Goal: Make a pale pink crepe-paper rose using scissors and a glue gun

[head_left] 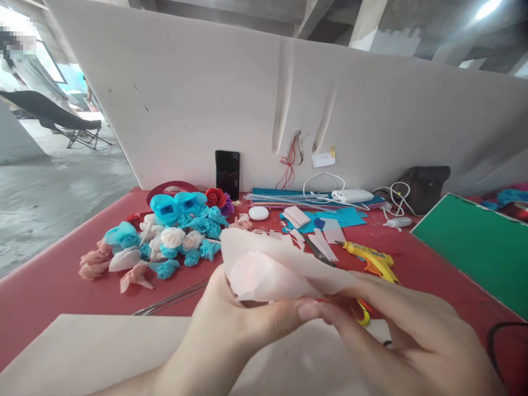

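Observation:
Both hands hold a pale pink paper flower [264,264] above the front of the table. My left hand [243,324] cups it from below, its thumb pressed along the lower edge. My right hand [404,324] pinches the paper's right end between thumb and fingers. The sheet wraps loosely around a rounder inner part, and its far side is hidden from me. Behind the hands lie scissors [317,253], partly covered by the paper, and a yellow glue gun [373,260]. Pale paper strips [322,245] are scattered near them.
On the left sits a pile of blue, white and pink paper flowers [169,236]. A phone [227,173] leans on the white panel [185,110]. Thin wires [173,297] lie by a beige board [103,346]. A green board [478,247] and dark pouch [429,187] are at right.

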The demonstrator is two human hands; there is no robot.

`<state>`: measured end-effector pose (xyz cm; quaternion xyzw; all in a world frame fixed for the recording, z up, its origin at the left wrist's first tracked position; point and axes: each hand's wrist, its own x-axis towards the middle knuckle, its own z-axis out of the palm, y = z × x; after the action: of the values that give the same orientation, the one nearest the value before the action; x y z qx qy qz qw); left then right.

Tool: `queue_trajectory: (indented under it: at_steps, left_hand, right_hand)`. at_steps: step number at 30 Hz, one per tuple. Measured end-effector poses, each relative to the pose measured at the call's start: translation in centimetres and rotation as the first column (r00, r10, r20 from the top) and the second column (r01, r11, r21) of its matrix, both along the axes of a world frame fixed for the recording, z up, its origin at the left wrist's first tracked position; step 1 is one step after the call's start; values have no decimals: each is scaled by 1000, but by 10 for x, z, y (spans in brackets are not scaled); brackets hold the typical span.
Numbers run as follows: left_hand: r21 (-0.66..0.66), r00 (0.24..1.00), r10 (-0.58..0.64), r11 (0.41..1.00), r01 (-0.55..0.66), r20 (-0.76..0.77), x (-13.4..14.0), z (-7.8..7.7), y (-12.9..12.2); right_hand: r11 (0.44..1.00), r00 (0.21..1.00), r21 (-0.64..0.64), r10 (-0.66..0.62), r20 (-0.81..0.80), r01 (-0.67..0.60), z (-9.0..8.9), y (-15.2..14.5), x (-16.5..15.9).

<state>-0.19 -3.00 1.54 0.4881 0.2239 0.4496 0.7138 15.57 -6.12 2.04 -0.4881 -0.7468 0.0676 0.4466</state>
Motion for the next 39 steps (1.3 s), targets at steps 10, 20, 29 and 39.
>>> queue_trajectory:
  at_steps: [10,20,29,39]
  left_hand:
    - [-12,1000,-19,1000,19,-2,1,-7,0]
    - [-41,997,-27,999,29,68,1,-6,0]
    - [-34,999,-23,999,22,-25,2,4,-1]
    - [42,992,-32,998,38,-119,0,0,-2]
  right_hand:
    - [983,995,-177,24,-98,-41,2,0,-2]
    - [946,988,-308,56,-145,-99,-1,1,-4]
    - [927,954,-313,118,-275,-205,-2,2,-9]
    - [940,970,-282,137,-201,-191,3,0,-9]
